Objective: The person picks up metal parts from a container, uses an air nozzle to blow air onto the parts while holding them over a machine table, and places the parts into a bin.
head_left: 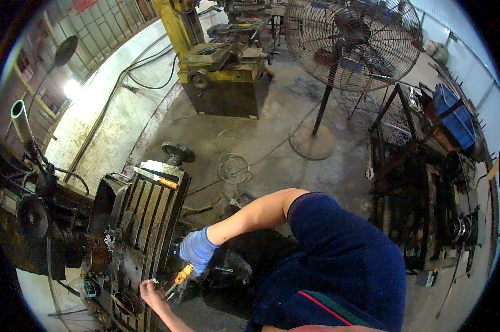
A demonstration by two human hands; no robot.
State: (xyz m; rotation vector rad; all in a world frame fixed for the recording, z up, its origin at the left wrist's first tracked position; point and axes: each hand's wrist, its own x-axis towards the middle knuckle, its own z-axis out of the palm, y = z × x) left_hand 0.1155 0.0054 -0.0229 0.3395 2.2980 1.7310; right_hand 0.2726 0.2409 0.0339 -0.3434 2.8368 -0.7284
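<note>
My right hand (198, 252), in a blue glove, is closed around a tool with an orange handle (183, 273). Its narrow metal shaft (173, 290) slants down toward my bare left hand (155, 296); whether it is a file or a screwdriver I cannot tell. The left fingers are pinched together near the shaft's end on a small pale piece (155, 281), too small to name. Both hands are beside the near side of a slotted machine table (146, 213). Farther along that table lies a flat file with an orange handle (167, 182).
A handwheel (178, 152) sticks out at the machine table's far end. Beyond stands a yellow and dark machine (222, 88). A big caged fan (352, 44) rises from a round base (312, 141). Cable (234, 168) lies coiled on the floor. A rack at right carries a blue bin (454, 116).
</note>
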